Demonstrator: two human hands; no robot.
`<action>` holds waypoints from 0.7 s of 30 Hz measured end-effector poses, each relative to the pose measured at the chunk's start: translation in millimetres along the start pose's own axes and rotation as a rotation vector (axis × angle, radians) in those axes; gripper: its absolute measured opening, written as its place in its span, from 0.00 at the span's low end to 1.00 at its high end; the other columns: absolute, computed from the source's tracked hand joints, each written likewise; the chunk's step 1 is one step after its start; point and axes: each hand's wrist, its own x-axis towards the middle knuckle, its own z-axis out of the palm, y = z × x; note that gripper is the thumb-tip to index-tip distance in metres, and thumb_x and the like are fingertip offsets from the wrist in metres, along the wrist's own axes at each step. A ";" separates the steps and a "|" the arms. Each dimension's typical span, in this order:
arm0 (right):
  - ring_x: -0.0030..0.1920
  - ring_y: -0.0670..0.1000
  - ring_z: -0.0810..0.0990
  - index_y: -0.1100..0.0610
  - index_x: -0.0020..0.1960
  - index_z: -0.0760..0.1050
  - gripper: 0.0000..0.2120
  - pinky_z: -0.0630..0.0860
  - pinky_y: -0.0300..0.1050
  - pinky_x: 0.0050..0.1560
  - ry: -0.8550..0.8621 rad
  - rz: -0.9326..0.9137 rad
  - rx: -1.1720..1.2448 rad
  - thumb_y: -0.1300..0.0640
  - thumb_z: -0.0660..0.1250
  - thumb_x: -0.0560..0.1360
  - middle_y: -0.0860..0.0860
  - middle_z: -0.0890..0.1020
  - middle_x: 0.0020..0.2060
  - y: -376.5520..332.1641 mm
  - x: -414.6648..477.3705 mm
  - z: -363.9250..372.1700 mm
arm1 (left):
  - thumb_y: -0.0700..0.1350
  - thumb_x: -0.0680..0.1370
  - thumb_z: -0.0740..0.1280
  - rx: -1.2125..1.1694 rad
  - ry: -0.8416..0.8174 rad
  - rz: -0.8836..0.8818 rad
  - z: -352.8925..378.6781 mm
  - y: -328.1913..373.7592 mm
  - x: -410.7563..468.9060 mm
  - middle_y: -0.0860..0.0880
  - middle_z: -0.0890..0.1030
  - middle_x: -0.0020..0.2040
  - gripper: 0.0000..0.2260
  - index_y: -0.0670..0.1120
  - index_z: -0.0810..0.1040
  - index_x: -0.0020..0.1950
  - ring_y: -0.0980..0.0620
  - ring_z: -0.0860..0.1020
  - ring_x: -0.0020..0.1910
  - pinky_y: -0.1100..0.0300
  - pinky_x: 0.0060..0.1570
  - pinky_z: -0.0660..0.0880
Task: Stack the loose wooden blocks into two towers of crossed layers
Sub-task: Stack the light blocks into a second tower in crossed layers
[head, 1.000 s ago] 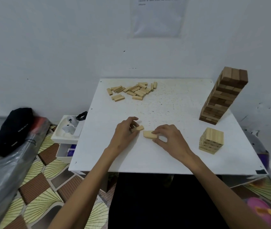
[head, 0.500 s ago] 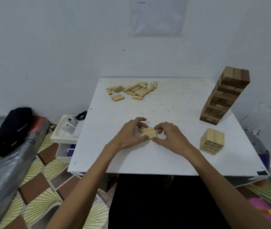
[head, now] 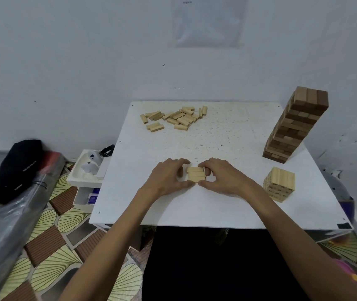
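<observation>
Three pale wooden blocks (head: 196,175) lie side by side as one flat layer in the middle of the white table (head: 227,209). My left hand (head: 168,178) grips the layer's left side with curled fingers and thumb. My right hand (head: 221,177) grips its right side the same way. A heap of several loose pale blocks (head: 175,118) lies at the table's far left. A short pale tower (head: 279,184) stands at the right near the front. Behind it, at the far right, a tall dark tower (head: 295,124) of crossed layers leans slightly.
A white tray (head: 86,170) with small items stands on a low stand left of the table. Further left a black cap (head: 10,170) rests on plastic wrap. The wall runs close behind the table, and patterned floor tiles show at lower left.
My hands have come together from a small gap. The separate blocks they held a second ago are now pushed into one flat layer between them.
</observation>
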 end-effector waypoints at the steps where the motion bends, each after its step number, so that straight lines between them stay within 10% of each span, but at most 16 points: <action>1: 0.50 0.39 0.71 0.46 0.65 0.74 0.21 0.73 0.42 0.52 -0.004 -0.003 0.000 0.43 0.71 0.74 0.40 0.74 0.48 0.1 0.9 0.1 | 0.61 0.74 0.73 -0.007 -0.019 0.010 -0.5 0.0 0.3 0.56 0.79 0.48 0.26 0.53 0.75 0.68 0.54 0.75 0.51 0.55 0.51 0.72; 21: 0.47 0.42 0.74 0.49 0.65 0.74 0.20 0.76 0.46 0.49 -0.085 -0.017 0.005 0.48 0.71 0.75 0.41 0.77 0.44 3.7 8.4 -2.7 | 0.49 0.77 0.74 -0.043 -0.228 -0.013 -5.0 8.7 16.2 0.49 0.80 0.50 0.20 0.45 0.76 0.66 0.51 0.76 0.47 0.62 0.41 0.68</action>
